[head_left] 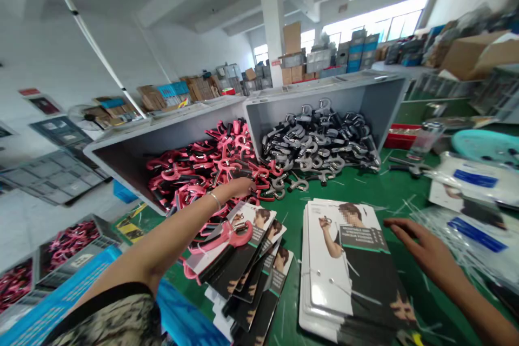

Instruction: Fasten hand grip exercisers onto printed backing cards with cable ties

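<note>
My left hand point(242, 188) reaches over the front of a heap of pink-and-black hand grip exercisers point(194, 165). Its fingers point down among them and are mostly hidden, so whether it grasps one is unclear. My right hand point(417, 238) hovers with fingers stretched out, empty, just right of a stack of printed backing cards point(324, 275). A few white zip ties lie across that stack. Below my left forearm, a pink hand grip exerciser point(229, 235) rests on a card, atop a fanned pile of similar carded exercisers point(259, 286).
Two grey bins tipped on their sides, a left bin point(121, 143) and a right bin point(381, 102), hold pink and grey exercisers. White zip ties point(438, 248) and plastic packs point(474, 178) lie right on the green table point(284, 203). A blue crate point(73, 292) stands lower left.
</note>
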Tool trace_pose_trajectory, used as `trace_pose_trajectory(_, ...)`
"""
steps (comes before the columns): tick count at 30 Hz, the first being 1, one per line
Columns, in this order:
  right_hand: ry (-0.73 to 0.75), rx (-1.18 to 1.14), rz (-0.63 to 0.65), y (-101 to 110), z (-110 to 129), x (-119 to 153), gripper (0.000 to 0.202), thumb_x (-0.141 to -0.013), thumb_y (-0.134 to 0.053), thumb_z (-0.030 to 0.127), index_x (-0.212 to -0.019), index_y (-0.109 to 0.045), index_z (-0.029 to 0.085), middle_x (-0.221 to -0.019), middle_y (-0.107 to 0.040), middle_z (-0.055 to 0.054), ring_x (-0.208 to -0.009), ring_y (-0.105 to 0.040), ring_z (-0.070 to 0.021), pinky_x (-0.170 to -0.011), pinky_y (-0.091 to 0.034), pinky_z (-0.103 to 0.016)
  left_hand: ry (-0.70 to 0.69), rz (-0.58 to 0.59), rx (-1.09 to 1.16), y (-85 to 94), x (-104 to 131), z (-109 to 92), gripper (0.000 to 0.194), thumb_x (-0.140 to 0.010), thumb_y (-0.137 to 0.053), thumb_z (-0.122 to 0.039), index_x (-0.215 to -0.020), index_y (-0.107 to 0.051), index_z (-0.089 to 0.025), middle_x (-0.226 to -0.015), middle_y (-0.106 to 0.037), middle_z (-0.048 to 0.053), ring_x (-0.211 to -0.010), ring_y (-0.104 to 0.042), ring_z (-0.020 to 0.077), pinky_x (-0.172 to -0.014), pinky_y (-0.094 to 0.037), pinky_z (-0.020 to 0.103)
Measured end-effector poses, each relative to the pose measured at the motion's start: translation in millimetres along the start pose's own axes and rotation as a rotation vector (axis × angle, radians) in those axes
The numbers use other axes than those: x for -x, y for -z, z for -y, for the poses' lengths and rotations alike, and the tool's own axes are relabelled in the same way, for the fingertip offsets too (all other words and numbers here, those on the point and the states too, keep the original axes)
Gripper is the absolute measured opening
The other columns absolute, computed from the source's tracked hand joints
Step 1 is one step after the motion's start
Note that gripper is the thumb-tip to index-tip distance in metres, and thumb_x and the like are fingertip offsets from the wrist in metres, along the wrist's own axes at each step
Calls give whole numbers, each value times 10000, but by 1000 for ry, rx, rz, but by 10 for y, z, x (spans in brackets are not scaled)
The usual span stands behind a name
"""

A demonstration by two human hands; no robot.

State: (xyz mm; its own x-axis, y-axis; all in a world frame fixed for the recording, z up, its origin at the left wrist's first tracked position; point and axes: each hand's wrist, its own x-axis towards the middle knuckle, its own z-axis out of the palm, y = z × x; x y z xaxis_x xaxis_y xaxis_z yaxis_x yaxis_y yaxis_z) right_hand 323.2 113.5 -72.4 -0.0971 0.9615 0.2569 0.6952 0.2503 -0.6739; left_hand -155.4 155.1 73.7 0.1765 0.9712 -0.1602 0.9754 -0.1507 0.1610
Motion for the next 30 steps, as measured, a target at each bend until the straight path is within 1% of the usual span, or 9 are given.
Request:
trace_pose_trajectory(4,-214,-108,-16,-5,-162,468,437,-791,-547,629,-1027,-717,303,-1074,-760,-69,-979,-706,-359,-833,-569,-506,14,99,39,-356,-341,18,319,-950,-583,-347,-1226,-596,-186,-1261,-602,99,-1052,-625,224,-888,-550,426)
trace_pose_trajectory(7,-293,-142,-1,20,-235,709,452,-763,-567,645,-1017,-718,302,-1056,-764,-72,-993,-701,-367,-857,-564,-508,16,139,72,-428,-564,69,329,-948,-587,-347,-1230,-592,-179,-1255,-603,99,-1052,-626,227,-887,-550,432)
trace_pose_trajectory(10,-315,-132,-33,109,-249,800,431,-772,-557,639,-1004,-707,308,-1076,-748,-80,-1024,-680,-376,-909,-527,-534,18,154,107,-355,-658,215,341,-943,-593,-349,-1234,-589,-171,-1249,-606,97,-1050,-628,233,-881,-552,435)
trace_pose_trajectory(14,-331,-103,-116,295,-109,728,374,-848,-522,590,-1088,-653,335,-1128,-711,-98,-1007,-671,-354,-904,-505,-516,36,69,168,-180,-493,504,265,-937,-606,-334,-1125,-633,-150,-1132,-654,79,-965,-651,206,-837,-563,396)
trace_pose_trajectory(19,-206,-273,-219,463,593,491,385,-876,-559,531,-1163,-613,281,-1066,-704,-74,-775,-656,-229,-715,-546,-377,116,-258,318,183,-196,544,288,-996,-442,-317,-922,-606,-91,-819,-698,91,-722,-679,172,-681,-552,297)
trace_pose_trajectory(22,-95,-578,-59,459,1278,398,316,-902,-606,452,-1146,-627,254,-957,-712,-57,-627,-576,-148,-578,-501,-277,74,-527,404,497,32,103,367,-1032,-286,-377,-1021,-544,-116,-890,-691,96,-741,-690,151,-667,-546,274)
trace_pose_trajectory(25,-88,-933,349,404,1960,348,329,-956,-540,466,-1140,-636,210,-891,-712,-64,-535,-540,-110,-484,-450,-237,-220,-946,392,622,460,-676,195,-946,-557,-360,-973,-547,-167,-845,-674,45,-717,-675,150,-672,-545,282)
trace_pose_trajectory(27,-113,-1141,561,375,2305,317,426,-970,-467,543,-1138,-635,189,-907,-712,-84,-508,-542,-105,-432,-411,-226,-426,-1045,209,516,809,-1220,148,-910,-623,-306,-937,-568,-171,-855,-662,47,-778,-659,164,-722,-547,302)
trace_pose_trajectory(30,-208,-1330,623,384,2541,301,392,-944,-518,553,-946,-637,179,-745,-658,-29,-494,-512,-83,-443,-395,-199,-754,-1017,70,200,1241,-1795,129,-922,-601,-230,-1015,-574,-145,-941,-687,86,-897,-657,194,-776,-565,326)
